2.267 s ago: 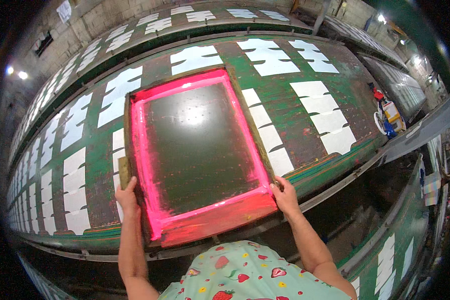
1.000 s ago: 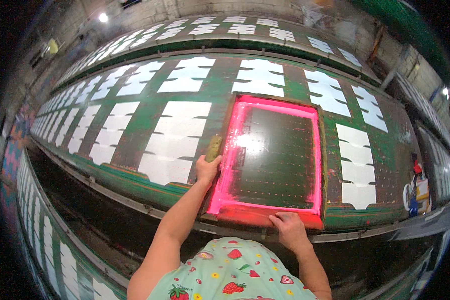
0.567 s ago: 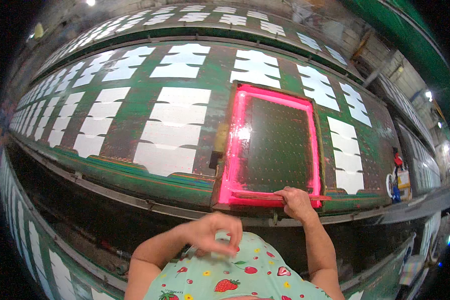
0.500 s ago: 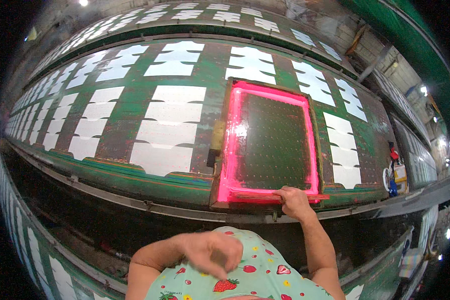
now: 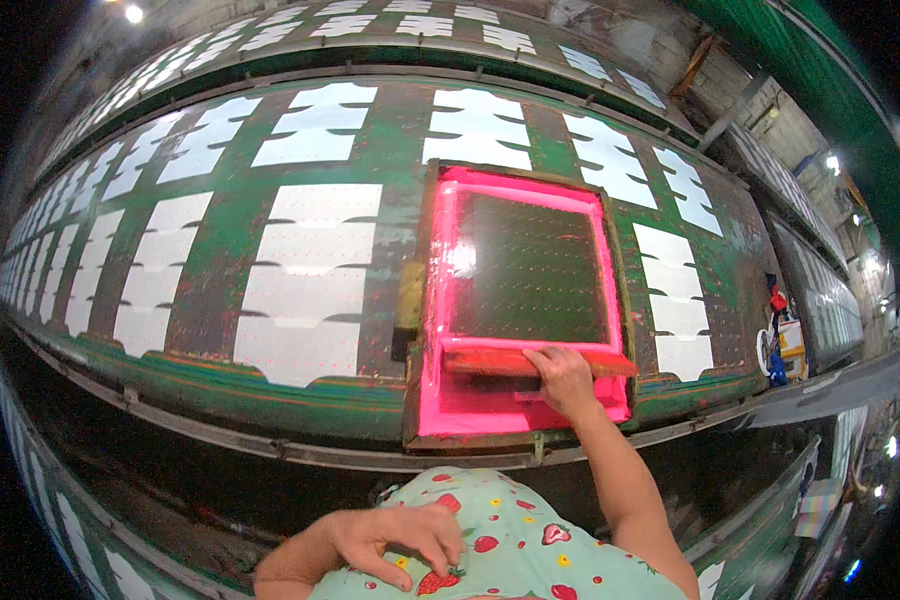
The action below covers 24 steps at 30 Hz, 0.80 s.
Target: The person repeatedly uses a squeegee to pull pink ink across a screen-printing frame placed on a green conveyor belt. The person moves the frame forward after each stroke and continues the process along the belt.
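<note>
A screen-printing frame (image 5: 525,265), dark mesh bordered in bright pink ink, lies on the long green table (image 5: 370,150). My right hand (image 5: 562,378) grips a red squeegee (image 5: 475,364) lying crosswise over the lower part of the screen, with pink ink along it. My left hand (image 5: 410,545) is held low against the mint fruit-print apron (image 5: 500,520), fingers loosely curved and apart, holding nothing. A yellowish block (image 5: 409,295) sits at the frame's left edge. White cut pieces with small pink dots (image 5: 305,275) lie just left of the screen; more white pieces (image 5: 670,300) lie to its right.
Parallel tables with white pieces (image 5: 420,25) run behind and beside me. A metal rail (image 5: 690,422) follows the near table edge, with a dark gap below it. Containers and blue and red items (image 5: 782,340) stand at the table's right end; a post (image 5: 730,115) rises behind.
The screen, earlier held by both hands, now rests on the table. My left hand has left its side for the apron. The squeegee in my right hand has moved forward up the screen.
</note>
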Each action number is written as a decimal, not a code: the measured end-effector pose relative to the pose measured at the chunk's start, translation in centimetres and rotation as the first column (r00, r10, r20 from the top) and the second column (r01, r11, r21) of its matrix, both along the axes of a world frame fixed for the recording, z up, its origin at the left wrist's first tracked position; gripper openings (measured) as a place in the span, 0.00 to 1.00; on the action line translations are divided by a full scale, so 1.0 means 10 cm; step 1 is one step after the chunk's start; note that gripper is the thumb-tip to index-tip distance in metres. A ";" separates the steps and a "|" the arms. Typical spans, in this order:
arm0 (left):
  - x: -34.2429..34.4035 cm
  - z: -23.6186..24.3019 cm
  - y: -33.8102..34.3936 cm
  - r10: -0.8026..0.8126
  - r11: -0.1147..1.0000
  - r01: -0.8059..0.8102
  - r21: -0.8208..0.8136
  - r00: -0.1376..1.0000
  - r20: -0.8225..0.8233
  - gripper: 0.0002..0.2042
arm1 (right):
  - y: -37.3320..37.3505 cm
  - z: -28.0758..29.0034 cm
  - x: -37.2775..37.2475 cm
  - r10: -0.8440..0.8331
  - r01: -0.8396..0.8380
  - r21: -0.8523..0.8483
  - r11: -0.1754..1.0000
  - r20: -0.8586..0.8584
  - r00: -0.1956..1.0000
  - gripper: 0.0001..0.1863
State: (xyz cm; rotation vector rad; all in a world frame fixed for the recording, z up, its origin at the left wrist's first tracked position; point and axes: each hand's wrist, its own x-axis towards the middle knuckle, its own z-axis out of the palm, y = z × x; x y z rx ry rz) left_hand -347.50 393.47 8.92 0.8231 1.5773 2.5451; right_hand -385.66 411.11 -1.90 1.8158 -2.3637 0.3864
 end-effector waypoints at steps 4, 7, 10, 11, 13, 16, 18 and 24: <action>-0.16 -0.06 -0.07 0.066 0.998 -0.066 -0.015 0.998 0.016 0.12 | -0.55 -0.11 -0.71 -0.005 0.005 -0.004 1.000 -0.046 0.999 0.25; -0.37 -0.06 -0.11 0.108 0.992 -0.103 0.075 0.993 -0.056 0.16 | -1.02 -0.19 -1.27 -0.001 -0.001 -0.020 1.000 -0.071 0.997 0.23; -0.52 0.10 -0.04 0.246 0.966 -0.254 0.050 0.961 0.126 0.15 | -1.50 -0.26 -1.81 0.008 -0.013 -0.052 0.999 -0.102 0.995 0.21; -0.57 0.17 0.02 0.320 0.946 -0.325 -0.010 0.927 0.197 0.15 | -1.65 -0.29 -1.98 -0.006 0.003 -0.028 1.000 -0.100 0.995 0.21; -0.69 0.23 0.10 0.407 0.908 -0.418 -0.031 0.859 0.310 0.14 | -1.94 -0.35 -2.29 -0.013 0.009 -0.036 0.999 -0.114 0.993 0.21; -0.86 0.22 0.08 0.403 0.902 -0.429 0.050 0.877 0.263 0.14 | -2.30 -0.43 -2.69 -0.028 0.018 -0.069 0.997 -0.159 0.987 0.17; -0.93 0.25 0.08 0.417 0.895 -0.443 0.048 0.871 0.262 0.14 | -2.47 -0.41 -2.89 -0.035 0.030 -0.035 0.999 -0.152 0.988 0.18; -0.99 0.44 0.20 0.550 0.835 -0.506 -0.217 0.744 0.380 0.16 | -2.74 -0.18 -3.27 -0.034 0.040 0.119 0.992 -0.052 0.998 0.18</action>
